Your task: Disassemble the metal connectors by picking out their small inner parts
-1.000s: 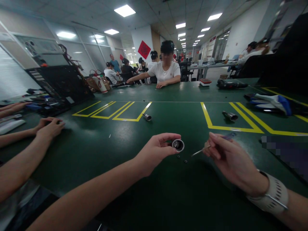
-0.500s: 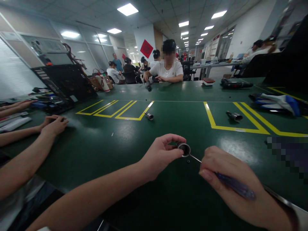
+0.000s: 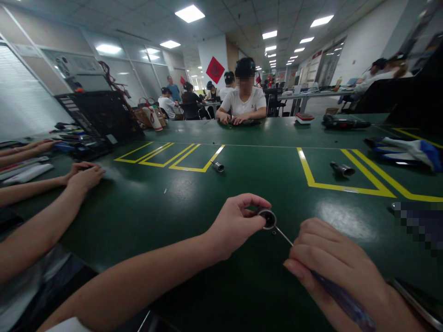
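Note:
My left hand (image 3: 238, 221) grips a small round metal cup-shaped part (image 3: 275, 218) between thumb and fingers, its open mouth turned towards me. In my right hand (image 3: 335, 258) is a screwdriver (image 3: 346, 295) with a clear purplish handle. Its thin shaft points left, and the tip meets the lower right rim of the metal part; whether it reaches inside I cannot tell. Just below the rim, a tiny dark ring (image 3: 274, 233) lies on the green table (image 3: 194, 290).
Two metal socket-like parts, one left (image 3: 218, 167) and one right (image 3: 342, 169), lie near yellow tape outlines. Blue-white gloves (image 3: 408, 151) and a dark power tool (image 3: 346, 122) are at right. Another person's hands (image 3: 83, 177) rest at left; a person (image 3: 244, 99) sits opposite.
My right hand and the screwdriver have moved slightly down and right, showing more of the shaft. My left hand still holds the metal part. The person opposite has lowered a tool to the table.

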The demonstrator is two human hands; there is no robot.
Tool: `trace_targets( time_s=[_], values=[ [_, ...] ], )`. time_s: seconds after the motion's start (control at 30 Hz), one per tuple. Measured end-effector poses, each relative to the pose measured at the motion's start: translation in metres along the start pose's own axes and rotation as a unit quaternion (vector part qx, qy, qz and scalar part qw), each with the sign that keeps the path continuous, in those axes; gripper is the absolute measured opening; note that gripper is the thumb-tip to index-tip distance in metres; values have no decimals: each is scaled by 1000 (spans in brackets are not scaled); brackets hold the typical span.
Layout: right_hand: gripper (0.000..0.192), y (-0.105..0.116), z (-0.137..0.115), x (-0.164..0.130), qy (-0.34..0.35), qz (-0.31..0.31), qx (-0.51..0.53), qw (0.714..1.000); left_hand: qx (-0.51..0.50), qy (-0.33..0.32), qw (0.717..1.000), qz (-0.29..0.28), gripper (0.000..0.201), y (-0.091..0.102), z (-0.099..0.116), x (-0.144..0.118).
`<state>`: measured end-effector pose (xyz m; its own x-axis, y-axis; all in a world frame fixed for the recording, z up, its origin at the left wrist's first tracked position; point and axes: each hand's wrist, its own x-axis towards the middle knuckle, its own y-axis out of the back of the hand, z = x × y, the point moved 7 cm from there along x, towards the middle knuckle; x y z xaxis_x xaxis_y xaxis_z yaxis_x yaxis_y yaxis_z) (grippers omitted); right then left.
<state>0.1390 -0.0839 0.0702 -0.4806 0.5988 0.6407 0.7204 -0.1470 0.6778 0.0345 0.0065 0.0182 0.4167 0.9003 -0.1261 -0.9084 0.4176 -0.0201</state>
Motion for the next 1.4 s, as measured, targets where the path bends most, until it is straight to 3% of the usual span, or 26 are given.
trace_targets(
  time_s=[0.63,0.77,0.83,0.9,1.0,1.1,1.17,1.27,1.4],
  values=[
    [21,-7,-16,-1,72,2,-104,992,47,-35,998,-7,24,0,-5,2],
    [18,-8,-17,1,78,-15,-97,992,55,-29,998,-4,23,-1,-7,1],
    [16,-1,-15,0,61,9,-67,996,51,-27,998,-4,21,0,-8,3],
    [16,8,-5,-1,15,45,-11,999,36,-34,999,0,22,3,-6,5],
    [23,17,33,-6,-137,114,130,975,12,-36,999,32,26,11,-1,9],
    [30,8,83,-19,-326,175,288,883,-6,-21,998,63,30,18,5,11],
    [32,-6,104,-25,-405,158,349,830,-27,-15,997,65,33,19,7,12],
    [33,-18,117,-31,-454,141,374,796,-50,-5,997,55,35,19,6,13],
    [32,-19,115,-33,-456,143,372,796,-61,6,997,43,36,20,2,15]
  ],
)
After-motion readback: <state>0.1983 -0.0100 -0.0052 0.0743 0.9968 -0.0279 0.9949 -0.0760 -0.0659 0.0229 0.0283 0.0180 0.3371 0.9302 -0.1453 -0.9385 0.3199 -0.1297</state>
